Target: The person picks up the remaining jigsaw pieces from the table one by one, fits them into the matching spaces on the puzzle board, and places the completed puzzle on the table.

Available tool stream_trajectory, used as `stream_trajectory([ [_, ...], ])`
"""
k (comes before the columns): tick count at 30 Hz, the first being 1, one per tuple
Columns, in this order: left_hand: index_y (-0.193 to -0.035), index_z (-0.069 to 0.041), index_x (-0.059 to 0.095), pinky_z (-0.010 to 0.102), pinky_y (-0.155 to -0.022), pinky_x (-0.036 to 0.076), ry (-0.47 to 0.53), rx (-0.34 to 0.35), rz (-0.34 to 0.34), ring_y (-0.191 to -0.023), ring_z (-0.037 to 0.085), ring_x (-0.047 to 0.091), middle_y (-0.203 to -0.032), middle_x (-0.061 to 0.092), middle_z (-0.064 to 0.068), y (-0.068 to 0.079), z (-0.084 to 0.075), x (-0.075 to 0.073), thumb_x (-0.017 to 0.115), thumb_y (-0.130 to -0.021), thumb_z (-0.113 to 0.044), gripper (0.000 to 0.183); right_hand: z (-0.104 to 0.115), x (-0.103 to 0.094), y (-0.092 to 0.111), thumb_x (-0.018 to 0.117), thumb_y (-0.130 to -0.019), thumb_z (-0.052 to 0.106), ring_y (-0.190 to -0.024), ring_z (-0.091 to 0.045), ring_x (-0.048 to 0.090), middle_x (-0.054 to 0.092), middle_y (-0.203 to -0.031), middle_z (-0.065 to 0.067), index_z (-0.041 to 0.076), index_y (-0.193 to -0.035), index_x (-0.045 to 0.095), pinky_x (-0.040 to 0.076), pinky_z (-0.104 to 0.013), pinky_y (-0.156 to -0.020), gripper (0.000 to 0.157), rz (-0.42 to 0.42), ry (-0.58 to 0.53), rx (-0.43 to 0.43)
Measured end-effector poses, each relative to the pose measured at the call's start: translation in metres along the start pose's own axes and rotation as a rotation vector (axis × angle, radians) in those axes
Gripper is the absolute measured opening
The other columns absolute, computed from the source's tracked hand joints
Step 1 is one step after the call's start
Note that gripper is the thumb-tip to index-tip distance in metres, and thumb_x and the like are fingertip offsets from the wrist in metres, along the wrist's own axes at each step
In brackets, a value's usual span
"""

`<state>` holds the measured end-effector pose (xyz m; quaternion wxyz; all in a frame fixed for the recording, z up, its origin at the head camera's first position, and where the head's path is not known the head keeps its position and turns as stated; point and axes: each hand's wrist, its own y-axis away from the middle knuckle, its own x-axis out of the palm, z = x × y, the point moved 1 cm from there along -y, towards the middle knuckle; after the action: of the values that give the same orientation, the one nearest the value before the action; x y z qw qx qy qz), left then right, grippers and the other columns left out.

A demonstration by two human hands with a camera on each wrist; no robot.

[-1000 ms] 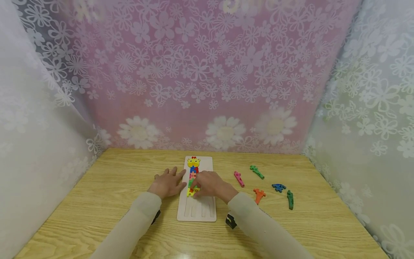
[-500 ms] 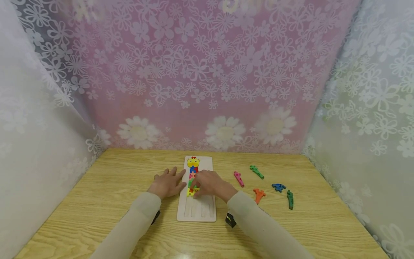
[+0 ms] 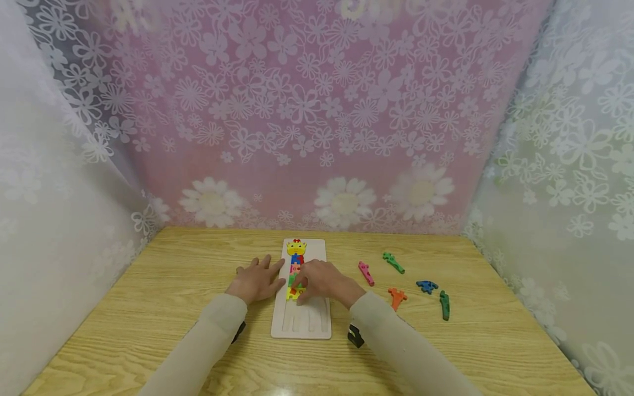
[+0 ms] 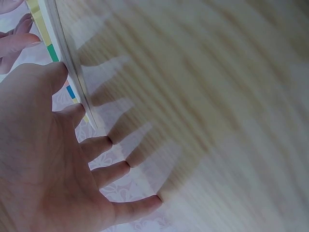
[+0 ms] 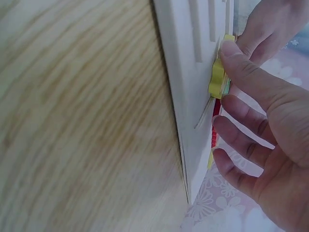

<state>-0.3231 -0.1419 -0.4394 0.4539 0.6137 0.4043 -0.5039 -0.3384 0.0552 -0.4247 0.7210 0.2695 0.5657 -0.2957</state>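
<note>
A pale puzzle board [image 3: 317,250] lies on the table with a yellow giraffe head [image 3: 296,249] at its far end. Blue, red, pink and green pieces run down below the head. My right hand [image 3: 321,280] is over the board and pinches a yellow puzzle piece [image 5: 217,79] between thumb and forefinger; the piece stands a little proud of the board in the right wrist view. Bare grooves [image 3: 304,320] show at the board's near end. Spread and nearly straight, the fingers of my left hand [image 3: 255,282] touch the board's left edge with thumb and forefinger.
Loose puzzle pieces lie right of the board: pink [image 3: 366,273], light green [image 3: 393,263], blue [image 3: 427,286], orange [image 3: 397,298] and dark green [image 3: 444,305]. Flowered curtains [image 3: 322,110] hang behind the wooden table [image 3: 198,247] and at both sides.
</note>
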Motion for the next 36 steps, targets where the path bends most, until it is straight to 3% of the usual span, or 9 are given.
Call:
stream_trajectory([
  [6,-0.164,-0.027,0.032,0.079,-0.109,0.035,0.004,0.001,0.002,-0.151,0.05,0.036,-0.169,0.031,0.016,0.001,0.0,0.0,0.041,-0.107,-0.056,0.064,-0.003,0.001,0.002,0.087,-0.08,0.041,-0.07,-0.002,0.052,0.069,-0.08,0.012,0.023,-0.112,0.083,0.041,-0.017,-0.059,0.037,0.002,-0.029,-0.04],
  [17,-0.164,-0.027,0.032,0.079,-0.109,0.036,0.006,0.005,-0.007,-0.15,0.05,0.036,-0.169,0.032,0.016,0.001,0.001,0.001,0.042,-0.107,-0.055,0.064,-0.008,0.002,0.008,0.085,-0.084,0.037,-0.081,-0.003,0.056,0.071,-0.1,0.011,0.025,-0.114,0.082,0.048,-0.018,-0.074,0.032,0.016,-0.06,-0.066],
  [29,-0.163,-0.026,0.033,0.08,-0.108,0.035,0.01,0.009,-0.016,-0.15,0.05,0.036,-0.169,0.032,0.016,0.001,0.001,0.0,0.042,-0.107,-0.054,0.063,-0.007,0.001,0.007,0.084,-0.084,0.036,-0.082,-0.003,0.057,0.071,-0.099,0.01,0.024,-0.112,0.083,0.047,-0.018,-0.072,0.03,-0.002,-0.026,-0.075],
  [36,-0.164,-0.029,0.03,0.078,-0.111,0.035,0.0,-0.002,0.002,-0.152,0.049,0.034,-0.17,0.03,0.015,-0.001,0.0,0.001,0.04,-0.107,-0.057,0.064,-0.012,0.0,0.014,0.083,-0.085,0.039,-0.087,-0.007,0.063,0.073,-0.106,0.006,0.023,-0.115,0.082,0.053,-0.021,-0.08,0.034,-0.042,-0.004,-0.168],
])
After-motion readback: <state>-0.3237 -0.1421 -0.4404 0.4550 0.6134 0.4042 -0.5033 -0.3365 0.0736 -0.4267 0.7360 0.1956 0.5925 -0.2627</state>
